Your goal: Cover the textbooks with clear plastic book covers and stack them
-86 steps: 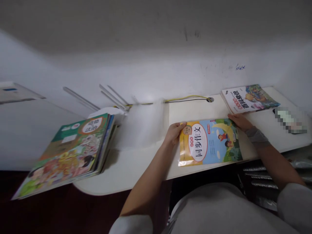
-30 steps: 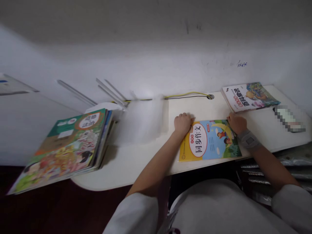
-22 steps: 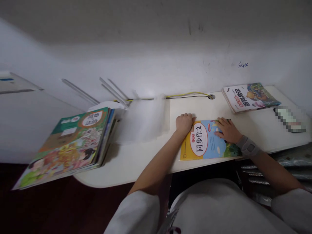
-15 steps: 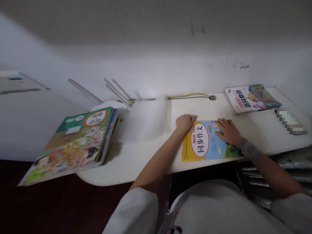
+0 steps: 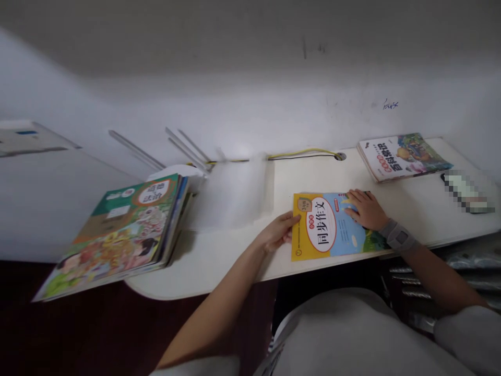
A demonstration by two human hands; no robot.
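Atop desk (image 5: pixel 219 261) | right hand (image 5: pixel 366 210) flat on workbook (image 5: pixel 329 227) | left hand (image 5: pixel 278 233) at edge | grips apart

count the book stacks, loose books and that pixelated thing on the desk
stack of books: 1 (books in it too many to tell)
loose books, the yellow and blue workbook and the white-covered book: 2
pixelated object: 1
total: 4

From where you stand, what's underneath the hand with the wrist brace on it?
The right hand lies flat on the cover of a Chinese composition workbook, over its blue illustrated part. The picture under the palm and fingers is covered, and whatever lies beneath the workbook cannot be seen.
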